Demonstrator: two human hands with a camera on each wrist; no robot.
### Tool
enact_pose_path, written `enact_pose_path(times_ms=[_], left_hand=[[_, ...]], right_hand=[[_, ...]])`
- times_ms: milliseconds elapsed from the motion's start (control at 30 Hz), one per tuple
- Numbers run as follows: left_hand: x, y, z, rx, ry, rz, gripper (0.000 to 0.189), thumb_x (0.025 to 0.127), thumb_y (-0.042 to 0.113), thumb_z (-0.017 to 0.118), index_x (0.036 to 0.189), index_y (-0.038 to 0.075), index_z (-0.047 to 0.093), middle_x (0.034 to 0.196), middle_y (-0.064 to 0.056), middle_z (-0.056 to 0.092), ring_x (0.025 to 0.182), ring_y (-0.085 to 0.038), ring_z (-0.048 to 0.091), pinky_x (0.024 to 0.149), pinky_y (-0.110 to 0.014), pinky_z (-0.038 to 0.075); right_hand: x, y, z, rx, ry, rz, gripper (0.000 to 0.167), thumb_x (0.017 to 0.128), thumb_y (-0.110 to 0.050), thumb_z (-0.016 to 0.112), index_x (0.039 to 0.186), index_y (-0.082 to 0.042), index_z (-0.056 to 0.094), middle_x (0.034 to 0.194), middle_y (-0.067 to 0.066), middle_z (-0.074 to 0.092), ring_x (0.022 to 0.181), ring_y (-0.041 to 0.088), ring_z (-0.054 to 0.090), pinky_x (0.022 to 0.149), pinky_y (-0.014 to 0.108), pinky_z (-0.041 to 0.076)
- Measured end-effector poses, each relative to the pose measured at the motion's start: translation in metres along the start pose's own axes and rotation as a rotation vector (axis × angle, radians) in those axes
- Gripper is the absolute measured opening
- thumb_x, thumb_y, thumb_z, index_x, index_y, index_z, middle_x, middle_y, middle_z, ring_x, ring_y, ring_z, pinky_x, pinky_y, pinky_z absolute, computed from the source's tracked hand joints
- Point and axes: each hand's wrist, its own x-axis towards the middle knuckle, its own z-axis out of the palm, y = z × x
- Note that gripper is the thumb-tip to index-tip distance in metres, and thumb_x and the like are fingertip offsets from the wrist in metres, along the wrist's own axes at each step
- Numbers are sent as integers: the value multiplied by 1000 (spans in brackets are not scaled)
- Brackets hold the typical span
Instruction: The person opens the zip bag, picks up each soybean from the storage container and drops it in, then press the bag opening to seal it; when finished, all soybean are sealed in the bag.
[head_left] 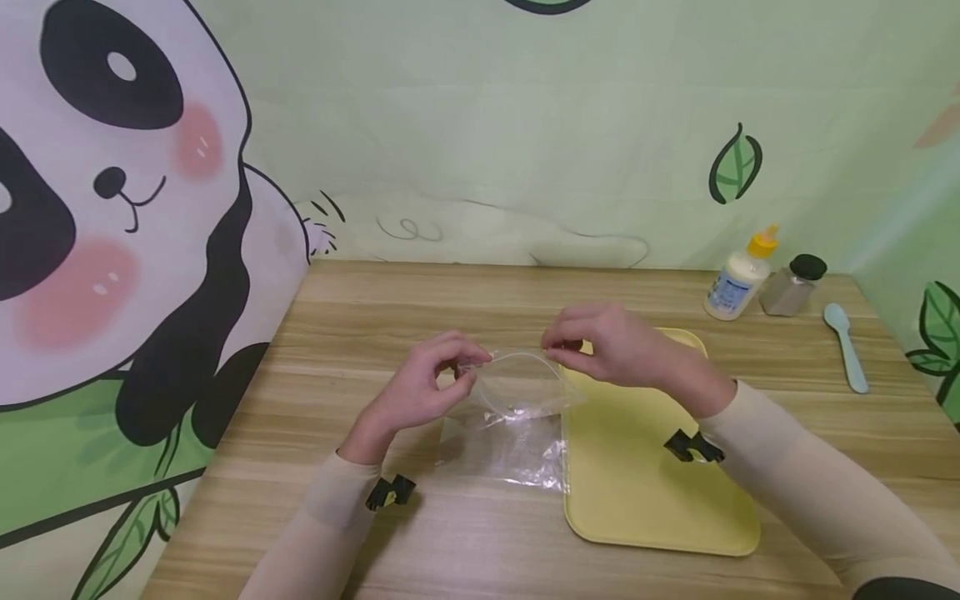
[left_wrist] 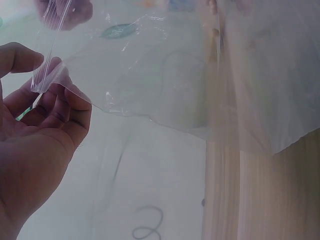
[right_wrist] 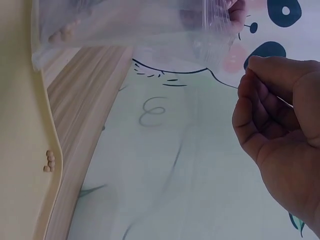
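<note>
A clear zip bag point(head_left: 502, 442) stretches between the two hands, its mouth standing partly open in a loop. At one corner of that mouth, the left hand point(head_left: 431, 383) pinches the film; in the left wrist view the zip strip point(left_wrist: 50, 67) passes by its thumb and fingertips. Opposite, the right hand point(head_left: 611, 346) has thumb and fingertips brought together right at the lip, over the edge of the yellow tray point(head_left: 652, 492). Clear film is hard to make out at the right fingertips point(right_wrist: 252, 65). The lower part of the bag lies toward the tabletop, beside the tray.
A white squeeze bottle point(head_left: 738, 279) with a yellow cap, a jar point(head_left: 787, 287) with a black lid and a light blue spoon point(head_left: 847, 350) are at the back right. Several small brown pellets point(right_wrist: 49, 161) lie on the tray. A printed panda backdrop borders the wooden table point(head_left: 450, 542).
</note>
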Motion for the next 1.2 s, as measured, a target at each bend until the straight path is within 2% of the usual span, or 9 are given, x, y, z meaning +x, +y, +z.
enact_pose_path(times_ms=[167, 800, 1200], left_hand=[[1, 1, 0, -1, -4, 1, 28, 82, -6, 61, 108, 1, 68, 100, -11, 66, 83, -15, 58, 70, -26, 55], [1, 1, 0, 12, -5, 3, 27, 82, -5, 60, 107, 0, 68, 98, -11, 66, 81, -14, 57, 67, -28, 54], [1, 2, 0, 20, -4, 19, 26, 81, -5, 61, 106, -1, 68, 97, -11, 66, 81, -14, 58, 67, -29, 55]], right_hand=[[-2, -5, 2, 9, -23, -3, 9, 82, -7, 74, 91, -9, 72, 88, -3, 69, 72, 4, 61, 60, 19, 54], [-3, -9, -1, 24, -73, 60, 9, 86, -13, 72, 94, -10, 73, 91, -3, 68, 74, 2, 60, 63, 22, 55], [-5, 7, 2, 11, 10, 19, 11, 79, -6, 76, 90, -9, 73, 85, -2, 70, 70, 4, 60, 59, 20, 53]])
